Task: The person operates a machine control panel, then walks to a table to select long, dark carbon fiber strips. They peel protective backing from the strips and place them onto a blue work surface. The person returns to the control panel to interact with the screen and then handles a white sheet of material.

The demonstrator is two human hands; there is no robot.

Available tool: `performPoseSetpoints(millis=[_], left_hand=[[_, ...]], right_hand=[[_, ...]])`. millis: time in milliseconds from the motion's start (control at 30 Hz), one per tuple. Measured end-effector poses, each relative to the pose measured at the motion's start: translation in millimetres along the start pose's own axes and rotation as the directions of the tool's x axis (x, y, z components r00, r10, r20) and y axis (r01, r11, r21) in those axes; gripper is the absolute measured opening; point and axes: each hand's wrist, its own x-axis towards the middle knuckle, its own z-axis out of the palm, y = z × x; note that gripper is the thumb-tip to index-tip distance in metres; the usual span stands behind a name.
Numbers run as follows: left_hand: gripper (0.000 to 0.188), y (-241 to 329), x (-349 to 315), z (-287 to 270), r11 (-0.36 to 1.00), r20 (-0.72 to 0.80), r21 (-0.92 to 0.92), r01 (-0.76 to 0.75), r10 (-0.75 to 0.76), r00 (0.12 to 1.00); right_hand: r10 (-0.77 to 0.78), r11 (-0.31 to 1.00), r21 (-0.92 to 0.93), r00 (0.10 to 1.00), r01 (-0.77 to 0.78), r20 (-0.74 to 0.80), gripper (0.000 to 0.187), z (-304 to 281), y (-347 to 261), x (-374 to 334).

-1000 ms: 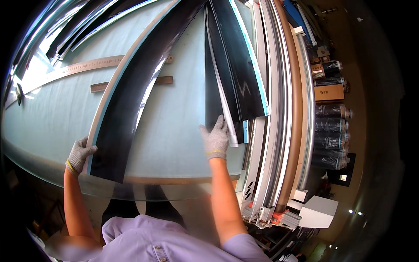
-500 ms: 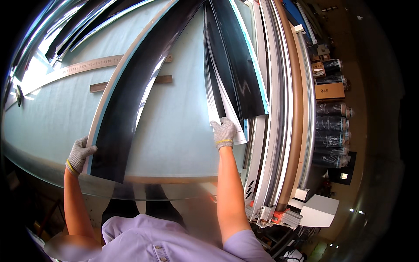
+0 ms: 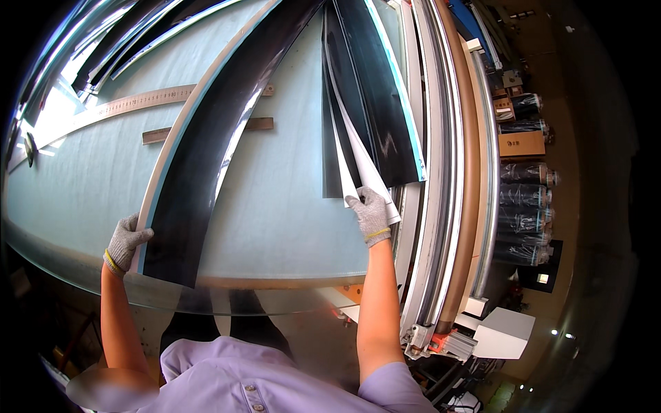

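A long glossy black strip [image 3: 196, 172] with a pale, light-blue-lined edge runs from the far side of the glass-like tabletop [image 3: 268, 227] to its near edge. My gloved left hand [image 3: 127, 242] is closed on the strip's near left corner, thumb on top. Toward the right, my gloved right hand [image 3: 370, 212] pinches the near ends of several thin strips [image 3: 358, 148], black with white undersides. They fan apart below the fingers' grip, and their far ends meet near the top. Beside them lies a wider black strip [image 3: 389, 117] with a light-blue edge.
A steel ruler [image 3: 138, 104] and a short flat bar [image 3: 157, 135] pass beneath the long strip. More dark strips [image 3: 131, 48] lie at the far left. Metal rails and a brown roller [image 3: 463, 206] border the table's right side. Beyond stand wrapped rolls [image 3: 522, 193] and a cardboard box [image 3: 521, 144].
My right hand has moved right with the white-backed strips, spreading them. One dark strip now lies apart to their left. My left hand and the long strip have stayed put.
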Motion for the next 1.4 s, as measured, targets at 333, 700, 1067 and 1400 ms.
performPoseSetpoints(millis=[333,700,1067,1400], left_hand=[[0.044,0,1,1,1.0,-0.01,-0.019,-0.003,0.003,1.0],[0.044,7,-2,2,0.999,0.024,-0.029,0.025,-0.025,0.999],[0.048,4,-1,0,1.0,0.019,-0.018,0.024,-0.023,1.0],[0.041,-1,3,-5,0.998,-0.009,0.066,0.001,-0.001,1.0]], right_hand=[[-0.133,0.977,-0.189,0.977,0.1,-0.168,0.028,-4,-6,2],[-0.453,0.865,-0.442,0.751,0.239,-0.48,0.025,-22,-25,1],[-0.554,-0.208,-0.921,0.736,0.33,0.389,0.029,4,-39,6],[0.106,0.564,-0.825,0.989,0.028,0.106,0.056,42,-58,10]])
